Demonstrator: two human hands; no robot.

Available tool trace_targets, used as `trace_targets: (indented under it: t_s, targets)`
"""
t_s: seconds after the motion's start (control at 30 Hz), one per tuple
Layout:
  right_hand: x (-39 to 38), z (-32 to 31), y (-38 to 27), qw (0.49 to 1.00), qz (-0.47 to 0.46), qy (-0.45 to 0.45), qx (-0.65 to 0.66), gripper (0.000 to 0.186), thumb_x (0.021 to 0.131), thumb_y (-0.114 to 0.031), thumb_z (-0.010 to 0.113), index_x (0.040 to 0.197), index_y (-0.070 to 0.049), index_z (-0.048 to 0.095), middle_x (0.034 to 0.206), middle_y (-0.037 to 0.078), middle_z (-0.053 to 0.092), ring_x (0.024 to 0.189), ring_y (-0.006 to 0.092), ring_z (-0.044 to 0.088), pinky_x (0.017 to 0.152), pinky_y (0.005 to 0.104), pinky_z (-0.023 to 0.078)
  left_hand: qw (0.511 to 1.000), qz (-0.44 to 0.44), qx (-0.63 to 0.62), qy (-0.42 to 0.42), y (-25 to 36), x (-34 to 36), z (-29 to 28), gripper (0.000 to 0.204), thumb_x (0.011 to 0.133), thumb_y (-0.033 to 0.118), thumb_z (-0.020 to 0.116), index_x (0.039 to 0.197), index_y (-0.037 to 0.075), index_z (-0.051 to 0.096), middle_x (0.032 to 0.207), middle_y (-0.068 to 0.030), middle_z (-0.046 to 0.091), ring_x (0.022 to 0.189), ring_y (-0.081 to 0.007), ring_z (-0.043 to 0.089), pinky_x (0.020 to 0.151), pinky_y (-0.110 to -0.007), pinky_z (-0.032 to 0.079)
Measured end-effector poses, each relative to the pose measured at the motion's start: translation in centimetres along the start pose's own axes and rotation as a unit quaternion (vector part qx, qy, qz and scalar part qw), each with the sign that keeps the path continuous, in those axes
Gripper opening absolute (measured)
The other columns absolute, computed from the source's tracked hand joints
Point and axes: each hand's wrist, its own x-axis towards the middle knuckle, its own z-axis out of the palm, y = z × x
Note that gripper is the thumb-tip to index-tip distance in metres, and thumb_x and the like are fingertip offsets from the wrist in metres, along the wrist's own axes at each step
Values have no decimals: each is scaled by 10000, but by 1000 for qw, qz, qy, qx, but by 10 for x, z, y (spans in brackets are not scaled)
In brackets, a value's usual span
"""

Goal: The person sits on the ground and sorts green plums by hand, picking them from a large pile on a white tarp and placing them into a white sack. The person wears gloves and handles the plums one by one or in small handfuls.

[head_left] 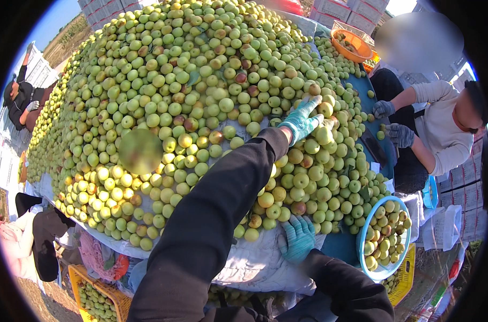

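- We have a heap of green fruit over most of the worktop, its middle toward eleven o'clock.
- Under it lies a creased pale cloth, bare at six o'clock; blue surface shows at four.
- Our gloved left hand touches fruit at two o'clock; we cannot tell whether its grip is closed on any.
- Our gloved right hand lies at five o'clock by the heap's edge, its grip apart, fingers extended.
- We see a filled light-blue basket at four o'clock and a seated co-worker at three.
- Outdoors around us, stacked boxes stand at one o'clock, sky at ten.
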Motion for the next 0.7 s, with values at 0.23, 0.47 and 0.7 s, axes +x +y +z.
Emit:
trace_targets:
  t_s: [0.23,0.47,0.7]
  targets:
    - [4,-3,-2,1000,-12,2,-22,470,810,-278,582,1217,-47,531,1256,169,503,1182,362,467,1027,522,325,888,55,398,224,-44,-15,-217,312,912,320,548,1144,133,642,1301,-108,542,1231,-298,469,1027,-400,389]
    - [5,1,0,1000,-17,13,-17,483,809,-275,575,1231,-47,517,1264,169,495,1146,367,475,1005,525,334,814,-17,499,295,-139,-81,-366,543,886,437,586,1358,188,482,1425,-87,426,1320,-279,377,1110,-393,303]
    - [6,0,-1,1000,-12,-4,-26,484,813,-263,569,1242,-46,513,1267,168,490,1138,369,480,1005,521,338,941,2,47,336,-139,-88,-339,478,894,359,623,1307,130,547,1306,-105,542,1182,-215,515,1013,-326,392]
